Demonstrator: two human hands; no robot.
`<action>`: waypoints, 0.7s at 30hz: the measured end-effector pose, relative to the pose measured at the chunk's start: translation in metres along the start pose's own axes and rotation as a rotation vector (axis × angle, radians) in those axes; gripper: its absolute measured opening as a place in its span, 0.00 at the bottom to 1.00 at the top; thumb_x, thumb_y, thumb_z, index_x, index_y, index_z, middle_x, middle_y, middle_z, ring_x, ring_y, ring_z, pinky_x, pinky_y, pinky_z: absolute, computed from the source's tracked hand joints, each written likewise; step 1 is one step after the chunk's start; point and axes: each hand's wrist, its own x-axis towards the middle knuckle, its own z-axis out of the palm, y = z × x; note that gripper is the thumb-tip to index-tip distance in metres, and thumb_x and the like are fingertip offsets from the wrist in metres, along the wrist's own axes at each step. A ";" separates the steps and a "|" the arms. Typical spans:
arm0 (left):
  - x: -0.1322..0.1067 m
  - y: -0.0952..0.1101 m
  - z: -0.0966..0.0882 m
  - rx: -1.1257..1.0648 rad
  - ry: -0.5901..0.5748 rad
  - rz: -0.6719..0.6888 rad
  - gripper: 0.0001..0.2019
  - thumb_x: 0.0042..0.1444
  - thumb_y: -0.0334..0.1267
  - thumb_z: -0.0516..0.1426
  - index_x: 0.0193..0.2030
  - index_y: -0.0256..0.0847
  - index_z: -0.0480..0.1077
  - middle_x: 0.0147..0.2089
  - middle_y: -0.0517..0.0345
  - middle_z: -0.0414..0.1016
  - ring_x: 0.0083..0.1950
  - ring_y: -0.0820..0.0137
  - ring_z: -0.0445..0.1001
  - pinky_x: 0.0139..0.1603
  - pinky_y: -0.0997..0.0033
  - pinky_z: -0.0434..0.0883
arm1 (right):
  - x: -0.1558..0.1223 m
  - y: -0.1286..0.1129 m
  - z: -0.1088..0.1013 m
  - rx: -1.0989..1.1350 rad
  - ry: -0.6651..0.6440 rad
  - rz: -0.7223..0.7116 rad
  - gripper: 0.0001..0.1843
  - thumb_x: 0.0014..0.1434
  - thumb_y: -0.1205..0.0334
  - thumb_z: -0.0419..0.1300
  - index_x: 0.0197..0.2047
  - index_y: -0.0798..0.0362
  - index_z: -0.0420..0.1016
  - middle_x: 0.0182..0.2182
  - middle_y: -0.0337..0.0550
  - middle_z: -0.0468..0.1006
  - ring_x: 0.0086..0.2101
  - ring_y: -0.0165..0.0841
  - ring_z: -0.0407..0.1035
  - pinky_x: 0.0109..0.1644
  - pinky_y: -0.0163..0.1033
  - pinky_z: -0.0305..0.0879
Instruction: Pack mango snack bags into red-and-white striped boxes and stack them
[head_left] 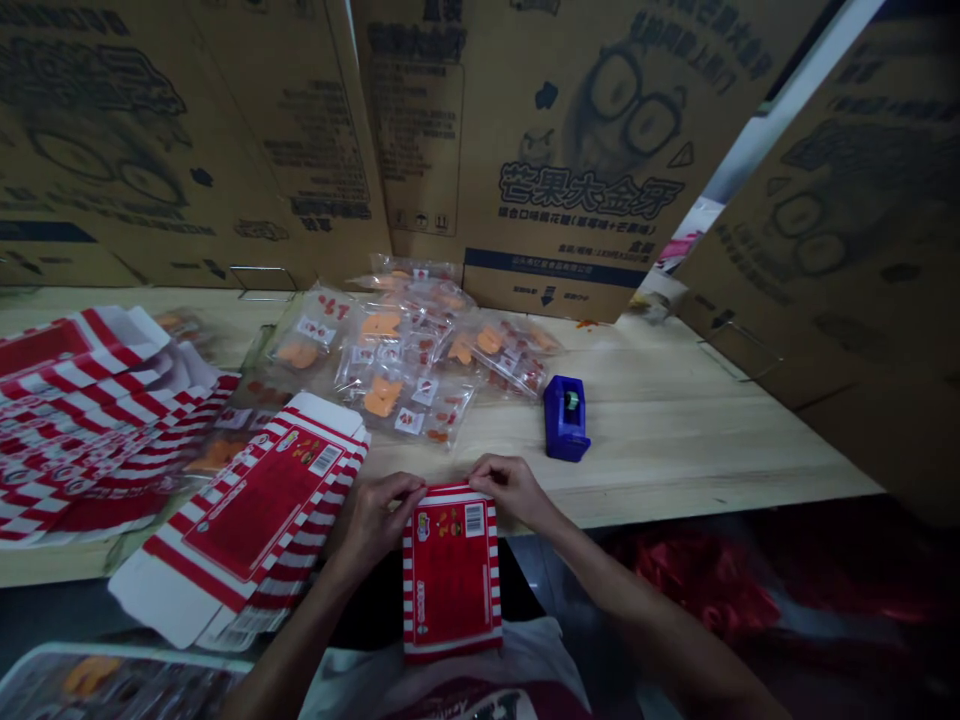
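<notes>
Head view, from the left: a fanned pile of red-and-white striped cartons (82,440) lies on the wooden table (705,430), and below it a white-rimmed tray (135,652) shows at the lower edge. Next, more flat striped cartons (255,500) slant over the table's front edge. Behind them, clear packets (390,370) with orange pieces lie heaped. The left hand (381,512) has its thumb and forefinger pinched together on the upper left corner of a red box (451,575), which sits between the forearms, just in front of the table edge, its barcode toward the top. The right hand (514,487), a little apart from the left, pinches the box's upper right corner, its fingers curled in. Farther right, a blue tape dispenser (566,420) stands on the table.
</notes>
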 end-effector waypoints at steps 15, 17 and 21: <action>-0.009 -0.018 0.017 -0.380 0.043 -0.220 0.08 0.54 0.42 0.60 0.35 0.40 0.75 0.39 0.54 0.76 0.41 0.66 0.74 0.41 0.70 0.71 | -0.033 0.001 -0.060 -0.262 0.926 -0.130 0.14 0.56 0.55 0.61 0.42 0.53 0.76 0.45 0.49 0.73 0.40 0.35 0.69 0.39 0.39 0.68; -0.009 -0.013 0.019 -0.484 0.061 -0.327 0.10 0.52 0.43 0.62 0.37 0.40 0.74 0.38 0.55 0.76 0.39 0.66 0.75 0.38 0.71 0.72 | -0.027 0.009 -0.090 -0.309 1.092 -0.024 0.15 0.52 0.51 0.62 0.34 0.55 0.77 0.38 0.47 0.73 0.32 0.33 0.67 0.34 0.38 0.65; -0.008 0.004 0.022 -0.693 0.116 -0.539 0.17 0.45 0.46 0.66 0.39 0.39 0.72 0.36 0.56 0.77 0.36 0.65 0.77 0.34 0.70 0.74 | -0.015 0.033 -0.114 -0.264 1.127 0.050 0.16 0.41 0.50 0.66 0.23 0.56 0.76 0.25 0.42 0.71 0.26 0.32 0.62 0.31 0.37 0.61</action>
